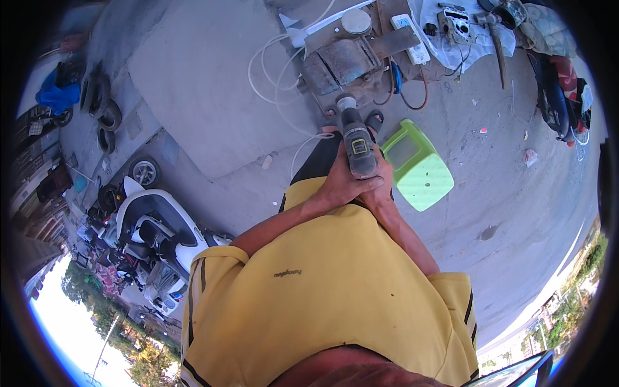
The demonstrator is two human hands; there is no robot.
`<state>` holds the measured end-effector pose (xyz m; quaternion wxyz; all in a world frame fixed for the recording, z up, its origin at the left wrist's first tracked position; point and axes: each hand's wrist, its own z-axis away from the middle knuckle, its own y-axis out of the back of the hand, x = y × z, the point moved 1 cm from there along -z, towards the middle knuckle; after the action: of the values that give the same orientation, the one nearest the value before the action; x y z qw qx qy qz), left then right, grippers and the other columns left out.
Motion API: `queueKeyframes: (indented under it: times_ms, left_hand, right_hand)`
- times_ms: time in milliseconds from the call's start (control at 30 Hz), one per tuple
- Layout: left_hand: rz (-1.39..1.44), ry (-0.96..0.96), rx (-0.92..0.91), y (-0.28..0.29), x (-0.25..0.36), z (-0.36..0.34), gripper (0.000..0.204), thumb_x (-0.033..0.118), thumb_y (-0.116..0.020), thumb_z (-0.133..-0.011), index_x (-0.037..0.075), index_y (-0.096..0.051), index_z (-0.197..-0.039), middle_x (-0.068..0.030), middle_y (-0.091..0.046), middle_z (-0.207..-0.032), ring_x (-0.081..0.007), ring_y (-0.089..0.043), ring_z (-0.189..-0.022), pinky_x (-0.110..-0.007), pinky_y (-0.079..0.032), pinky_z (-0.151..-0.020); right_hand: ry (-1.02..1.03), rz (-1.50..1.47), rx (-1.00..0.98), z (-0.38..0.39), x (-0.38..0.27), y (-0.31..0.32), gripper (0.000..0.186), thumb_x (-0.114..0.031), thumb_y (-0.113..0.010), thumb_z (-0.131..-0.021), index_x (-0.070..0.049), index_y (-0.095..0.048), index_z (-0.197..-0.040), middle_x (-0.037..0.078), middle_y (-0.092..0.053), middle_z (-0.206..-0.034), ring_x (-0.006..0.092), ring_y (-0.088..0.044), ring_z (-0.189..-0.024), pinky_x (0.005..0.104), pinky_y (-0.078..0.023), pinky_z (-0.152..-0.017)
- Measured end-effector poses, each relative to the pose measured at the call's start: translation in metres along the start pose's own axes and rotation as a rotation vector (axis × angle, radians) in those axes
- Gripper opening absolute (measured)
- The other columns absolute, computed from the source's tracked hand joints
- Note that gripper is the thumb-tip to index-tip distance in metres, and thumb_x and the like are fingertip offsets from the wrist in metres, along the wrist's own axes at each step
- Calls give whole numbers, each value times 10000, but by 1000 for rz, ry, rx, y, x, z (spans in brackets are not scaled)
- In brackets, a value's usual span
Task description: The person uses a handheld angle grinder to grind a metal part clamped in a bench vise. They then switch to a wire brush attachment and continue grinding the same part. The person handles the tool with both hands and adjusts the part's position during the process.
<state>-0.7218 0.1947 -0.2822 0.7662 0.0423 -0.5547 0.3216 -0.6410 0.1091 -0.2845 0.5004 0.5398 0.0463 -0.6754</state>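
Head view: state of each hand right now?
Left hand: closed, holding the power drill.
Right hand: closed, holding the same drill; fingers mostly hidden.

A grey, concrete-like floor (200, 116) is lit by daylight. A light-green plastic stool (425, 179) is set at the right. At the left, a white scooter (186, 218) is parked and tyres (97, 97) are strewn; trees (93, 293) are seen beyond.

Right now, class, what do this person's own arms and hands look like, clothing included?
The left sleeve and right sleeve are short and yellow, each with dark stripes. Below them, the left forearm and right forearm are bare. The left hand and right hand wear no gloves; no watch shows.
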Motion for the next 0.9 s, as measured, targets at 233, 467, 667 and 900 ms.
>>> queueKeyframes:
  times_ms: [233,467,667,900]
  left_hand:
    - [-3,62,-61,19,1,7,1018,254,-893,-731,21,-285,-1513,-87,-475,-1348,-212,-496,-1267,-386,-396,-1118]
    - [26,-19,-79,33,-28,5,991,300,-903,-722,20,-303,-1460,-68,-517,-1261,-190,-544,-1179,-367,-440,-1067]
    - [182,75,-100,29,-24,5,1035,430,-891,-712,14,-332,-1478,-64,-522,-1279,-172,-545,-1180,-337,-439,-1064]
    - [302,108,-5,39,-22,5,813,301,-783,-809,6,-377,-1449,-56,-556,-1185,-162,-590,-1097,-324,-477,-1016]
  right_hand:
    - [36,-54,88,7,4,-30,411,-275,-733,-821,-103,-613,-1175,185,-717,-978,435,-689,-908,457,-552,-752]
    - [72,-20,153,4,8,-32,462,-268,-767,-778,-113,-604,-1181,175,-717,-1003,421,-691,-908,467,-549,-745]
    - [72,8,165,6,8,-27,485,-244,-775,-761,-102,-590,-1186,171,-717,-1007,413,-693,-921,467,-553,-745]
    - [123,-6,178,-7,8,-45,484,-245,-768,-763,-93,-591,-1188,178,-721,-1001,410,-701,-904,478,-556,-737]
